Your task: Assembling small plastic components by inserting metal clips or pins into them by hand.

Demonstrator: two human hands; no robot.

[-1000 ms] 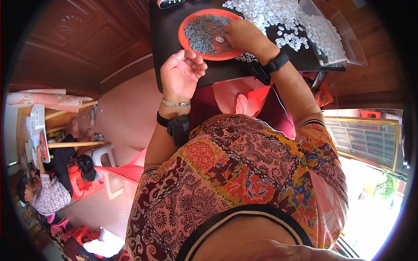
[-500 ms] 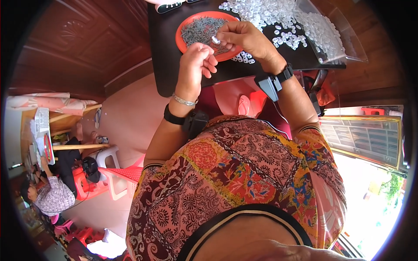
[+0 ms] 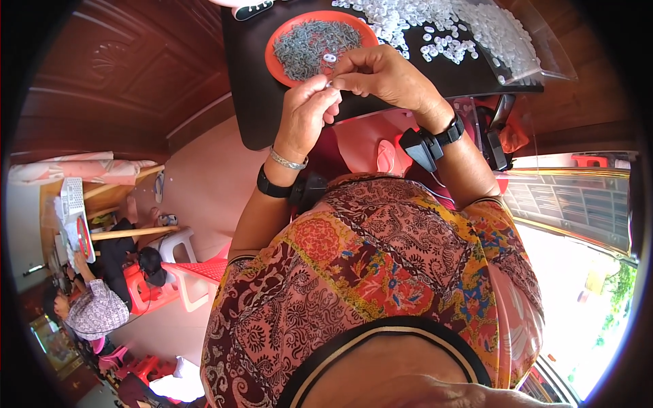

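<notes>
My left hand and my right hand meet fingertip to fingertip at the near edge of an orange-red round tray. Both are closed in a pinch. Something small and pale shows at the meeting fingertips, too tiny to make out. Slim grey metal pieces, apparently screws, are heaped in the tray. A white oval plastic piece with two holes shows against the heap beside my right fingers; whether they touch it I cannot tell.
Many white oval pieces lie loose on the dark table. More fill a clear container at the far right. A shoe is at the far edge. Leftward, another person sits near red stools.
My hands have come together at the fingertips, the right moving down and slightly left. The white piece that was at my right fingertips is no longer there; a white piece shows above the hands.
</notes>
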